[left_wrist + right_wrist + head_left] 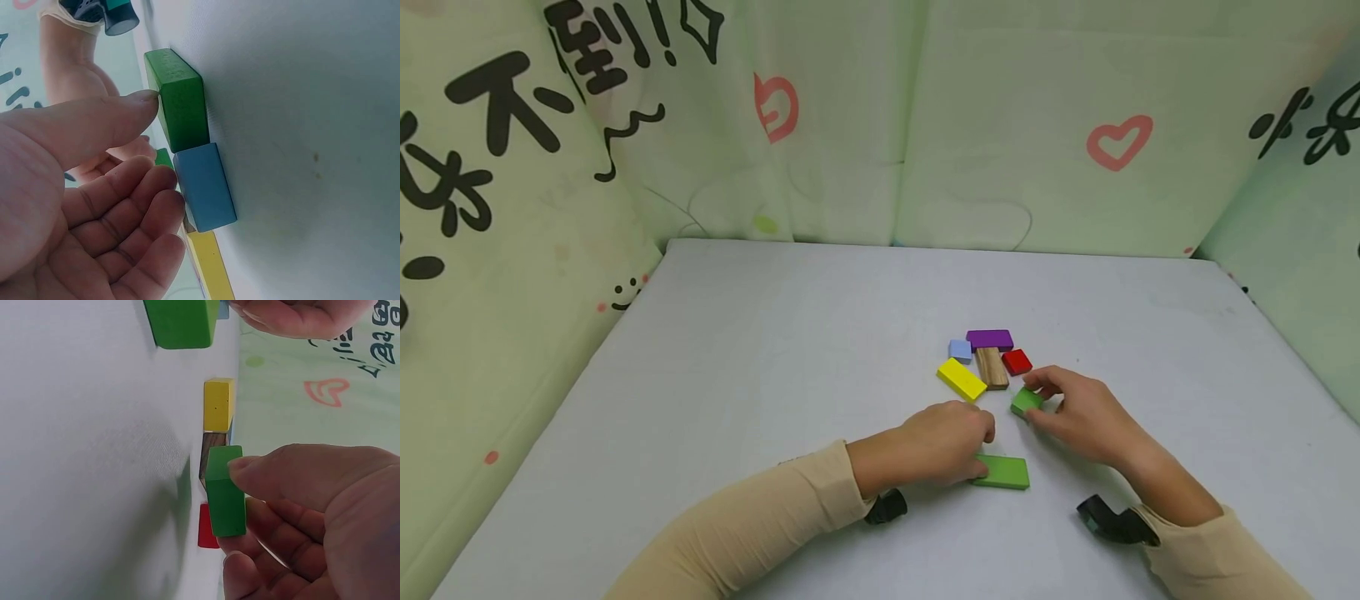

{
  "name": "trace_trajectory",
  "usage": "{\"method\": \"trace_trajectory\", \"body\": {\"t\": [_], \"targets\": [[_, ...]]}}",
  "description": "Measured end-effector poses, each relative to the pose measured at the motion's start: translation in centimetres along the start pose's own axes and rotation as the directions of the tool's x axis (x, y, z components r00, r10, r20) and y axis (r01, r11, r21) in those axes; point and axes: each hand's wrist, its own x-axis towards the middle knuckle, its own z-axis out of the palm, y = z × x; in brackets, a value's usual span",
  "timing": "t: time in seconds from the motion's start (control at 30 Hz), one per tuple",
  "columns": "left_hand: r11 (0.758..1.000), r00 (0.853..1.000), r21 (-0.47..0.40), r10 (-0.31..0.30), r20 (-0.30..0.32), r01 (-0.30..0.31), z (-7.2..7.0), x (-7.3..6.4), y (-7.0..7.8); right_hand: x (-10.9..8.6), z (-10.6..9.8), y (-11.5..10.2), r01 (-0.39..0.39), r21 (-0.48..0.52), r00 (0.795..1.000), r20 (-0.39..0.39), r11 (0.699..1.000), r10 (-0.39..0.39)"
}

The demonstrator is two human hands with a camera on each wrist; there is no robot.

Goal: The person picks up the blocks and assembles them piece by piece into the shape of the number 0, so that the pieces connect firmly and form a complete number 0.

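My left hand (943, 442) is low over the white table, its thumb touching the end of a long green block (1006, 472). In the left wrist view, its loosely curled fingers lie beside a blue block (206, 187) that abuts the green one; in the head view this hand covers that blue block. My right hand (1082, 417) pinches a small green block (226, 494) between thumb and fingers. Close beyond it are a red block (1017, 362) and a brown wood-grain block (992, 368). A yellow block (962, 379) lies slantwise beyond the left hand.
A purple block (990, 339) lies at the far end of the group, with a light blue block (960, 350) by its left end. Pale green printed curtains (850, 125) stand along the table's back and sides. Each wrist carries a black camera (1116, 521).
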Motion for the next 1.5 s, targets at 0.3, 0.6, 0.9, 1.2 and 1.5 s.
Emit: {"method": "trace_trajectory", "body": {"t": [0.3, 0.6, 0.9, 1.2, 1.5], "targets": [[1.000, 1.000, -0.006, -0.005, 0.004, 0.005, 0.0, 0.0, 0.0, -0.8, -0.2, 0.4, 0.025, 0.007, 1.000, -0.010, 1.000, -0.025], [1.000, 1.000, -0.013, -0.013, 0.009, 0.013, 0.0, 0.1, 0.0, -1.3, -0.6, 0.4, 0.022, 0.009, 1.000, 0.007, 1.000, -0.022], [1.000, 1.000, -0.015, -0.009, 0.008, 0.009, 0.0, 0.0, 0.0, -1.9, -0.4, 0.2, -0.001, 0.033, 1.000, 0.024, 0.999, 0.000], [1.000, 1.000, -0.017, -0.007, 0.007, 0.007, 0.1, 0.1, -0.1, -2.4, 0.1, 0.2, -0.009, 0.044, 1.000, 0.024, 0.999, 0.008], [1.000, 1.000, -0.022, -0.011, 0.006, 0.011, 0.1, 0.1, -0.1, -2.8, 0.4, 0.2, -0.019, 0.051, 1.000, 0.025, 0.999, 0.018]]}}
